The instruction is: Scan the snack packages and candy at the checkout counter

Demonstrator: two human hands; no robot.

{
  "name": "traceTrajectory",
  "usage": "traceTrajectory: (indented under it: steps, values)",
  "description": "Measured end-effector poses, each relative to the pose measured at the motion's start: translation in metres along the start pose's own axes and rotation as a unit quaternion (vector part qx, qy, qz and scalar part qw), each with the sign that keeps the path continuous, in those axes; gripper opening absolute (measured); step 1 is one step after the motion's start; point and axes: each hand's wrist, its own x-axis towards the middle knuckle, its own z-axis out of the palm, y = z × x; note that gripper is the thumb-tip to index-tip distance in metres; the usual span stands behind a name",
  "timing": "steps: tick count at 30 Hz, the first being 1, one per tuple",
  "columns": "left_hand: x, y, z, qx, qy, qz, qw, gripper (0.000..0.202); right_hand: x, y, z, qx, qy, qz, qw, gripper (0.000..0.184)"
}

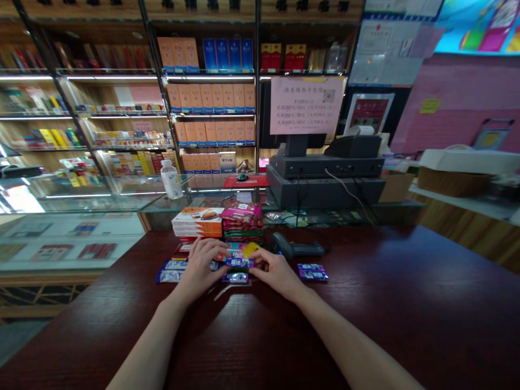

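Observation:
A small blue-purple gum pack (239,262) is held level between my two hands, just above the table. My left hand (203,265) is curled with its thumb and fingertips at the pack's left end. The right end is pinched by the thumb and fingers of my right hand (278,272). Directly below lies another gum pack (235,278). Blue packets (170,273) lie left of my left hand, partly covered by it. Two purple gum packs (312,272) rest side by side to the right. A yellow item (251,249) shows just behind the held pack.
Behind my hands stand a stack of white-orange boxes (197,221) and a pile of maroon snack bags (242,216). A black barcode scanner (298,247) lies on the dark wooden table (244,346). Farther back are a white bottle (171,180), a glass counter and a monitor with a pink notice (303,105).

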Motion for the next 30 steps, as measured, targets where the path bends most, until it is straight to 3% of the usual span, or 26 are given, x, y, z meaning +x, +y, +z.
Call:
traceTrajectory:
  steps: [7, 11, 19, 30]
  values:
    - [-0.006, -0.013, -0.006, 0.019, -0.06, -0.005, 0.998, 0.023, -0.002, -0.005, 0.008, -0.197, 0.035, -0.102, 0.974, 0.02]
    - [-0.01, -0.016, -0.007, 0.033, -0.079, 0.0, 0.996, 0.027, -0.004, -0.008, 0.013, -0.258, 0.032, -0.115, 0.959, 0.02]
    - [-0.013, -0.012, 0.0, 0.046, -0.066, 0.008, 0.997, 0.021, -0.005, -0.008, 0.014, -0.299, 0.005, -0.111, 0.948, 0.017]
    - [-0.014, -0.014, 0.0, 0.049, -0.091, -0.002, 0.995, 0.027, -0.005, -0.008, 0.014, -0.296, 0.002, -0.113, 0.948, 0.017]
